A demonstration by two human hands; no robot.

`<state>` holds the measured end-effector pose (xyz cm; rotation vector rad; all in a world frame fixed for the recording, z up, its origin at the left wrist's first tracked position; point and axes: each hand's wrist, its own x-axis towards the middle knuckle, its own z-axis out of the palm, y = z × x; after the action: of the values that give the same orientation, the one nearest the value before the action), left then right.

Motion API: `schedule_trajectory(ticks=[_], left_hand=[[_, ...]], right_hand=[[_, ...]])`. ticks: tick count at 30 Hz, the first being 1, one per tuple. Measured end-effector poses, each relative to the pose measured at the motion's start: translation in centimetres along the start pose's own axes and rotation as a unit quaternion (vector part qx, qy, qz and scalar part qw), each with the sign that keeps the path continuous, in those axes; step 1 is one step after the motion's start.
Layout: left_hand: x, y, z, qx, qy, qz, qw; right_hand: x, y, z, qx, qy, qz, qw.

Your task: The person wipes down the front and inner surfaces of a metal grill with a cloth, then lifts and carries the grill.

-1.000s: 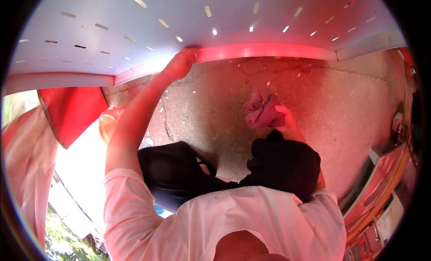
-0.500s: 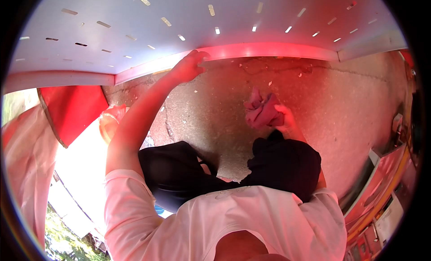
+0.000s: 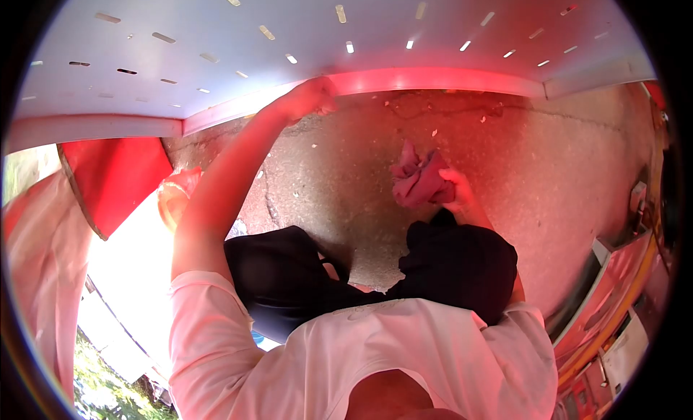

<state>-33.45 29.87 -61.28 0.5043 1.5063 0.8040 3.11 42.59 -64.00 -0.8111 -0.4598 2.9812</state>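
My right hand (image 3: 460,191) is closed around a crumpled mauve cloth (image 3: 420,177), above my bent knee. The cloth is bunched up, and one end sticks up from it. My left arm reaches forward to the front lip (image 3: 426,79) of a large pale metal panel with slots (image 3: 375,30). There my left hand (image 3: 309,100) overlaps the lip with its fingers curled in. Whether it grips the lip or something small cannot be made out.
Below lies a cracked concrete floor (image 3: 346,174) with small pale scraps. At left hang a red sheet (image 3: 119,178) and an orange translucent plastic item (image 3: 173,200) beside my forearm. Shelving (image 3: 606,297) with assorted objects stands along the right.
My left hand's fingers, stretched out before, have curled in at the panel's lip. My right hand and the cloth have hardly moved.
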Motion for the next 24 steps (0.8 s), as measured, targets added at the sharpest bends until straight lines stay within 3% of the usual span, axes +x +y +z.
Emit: schedule_trajectory(ticks=[2,5,7,9,13,14,16,17,19,22,24], left_hand=[[-0.8,0.1,0.7,0.05,-0.056,-0.018,0.997],[-1.7,0.2,3.1,0.285,-0.087,-0.033,0.954],[-1.6,-3.7,4.1,0.44,-0.092,0.206,0.869],[-2.5,-5.2,5.7,0.506,-0.067,0.301,0.805],[-2.0,-3.3,7.2,0.551,-0.068,0.137,0.82],[-1.5,-2.7,7.0,0.566,-0.093,0.072,0.816],[-2.1,-1.4,7.1,0.576,-0.085,0.064,0.811],[-2.3,-1.1,7.4,0.58,-0.082,0.061,0.808],[-3.1,-1.4,8.4,0.58,-0.063,0.095,0.807],[-1.9,-3.3,9.0,0.585,-0.098,0.111,0.798],[-0.9,-4.4,9.0,0.584,-0.122,0.109,0.795]], right_hand=[[-0.3,0.1,0.1,0.005,0.009,-0.011,1.0],[-0.6,-0.8,-0.2,-0.02,0.048,0.009,0.999],[-0.6,-1.9,0.2,-0.048,0.074,-0.014,0.996],[0.0,-4.1,2.0,-0.077,0.091,-0.085,0.989],[1.3,-10.7,6.7,-0.212,0.153,-0.189,0.947],[2.6,-11.9,6.0,-0.315,0.198,-0.232,0.899],[5.6,-14.1,3.5,-0.504,0.277,-0.306,0.759],[6.9,-13.8,2.9,-0.634,0.316,-0.349,0.613],[9.5,-11.7,3.4,-0.81,0.362,-0.387,0.25],[12.1,-7.8,7.9,-0.816,0.247,-0.376,0.363],[14.6,-4.1,10.1,-0.825,0.096,-0.421,0.364]])
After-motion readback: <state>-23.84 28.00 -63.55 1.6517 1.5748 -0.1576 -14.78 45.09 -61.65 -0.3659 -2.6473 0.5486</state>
